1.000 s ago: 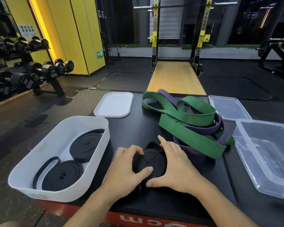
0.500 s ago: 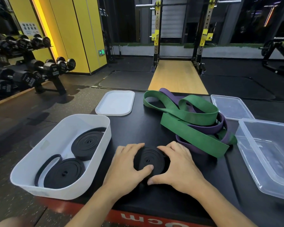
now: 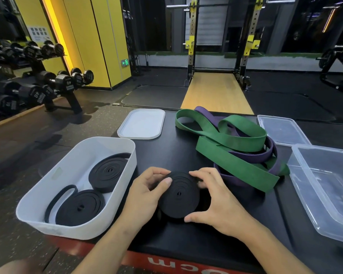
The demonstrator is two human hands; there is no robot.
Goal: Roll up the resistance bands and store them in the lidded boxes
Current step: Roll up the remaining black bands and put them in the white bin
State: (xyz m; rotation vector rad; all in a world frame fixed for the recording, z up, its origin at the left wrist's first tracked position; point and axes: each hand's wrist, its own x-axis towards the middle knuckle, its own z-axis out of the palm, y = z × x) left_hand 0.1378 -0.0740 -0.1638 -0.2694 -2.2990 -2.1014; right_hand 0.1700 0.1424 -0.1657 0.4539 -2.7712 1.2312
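Two hands close round a rolled black band lying flat on the table just right of the white box. The left hand curls against the coil's near-left edge with its thumb laid on the top face. The right hand wraps the opposite side, fingers over the far rim and thumb at the near rim.

The band looks like light, soft, grippy rubber, and a coil of this kind will likely spring open once the squeeze eases. The safest hold appears to be on the outer rim from both sides, pinning the loose tail, rather than on the flat face.

The coil is a matte black disc of tight concentric turns with a small slot at its centre. Two rolled bands of the same colour lie inside the white box, one with its tail loosened. Farther right of the white box, a broad green band and a purple band lie tangled and unrolled. A clear box and a clear lid sit beyond them, well apart from the white box. A white lid rests just behind the white box.
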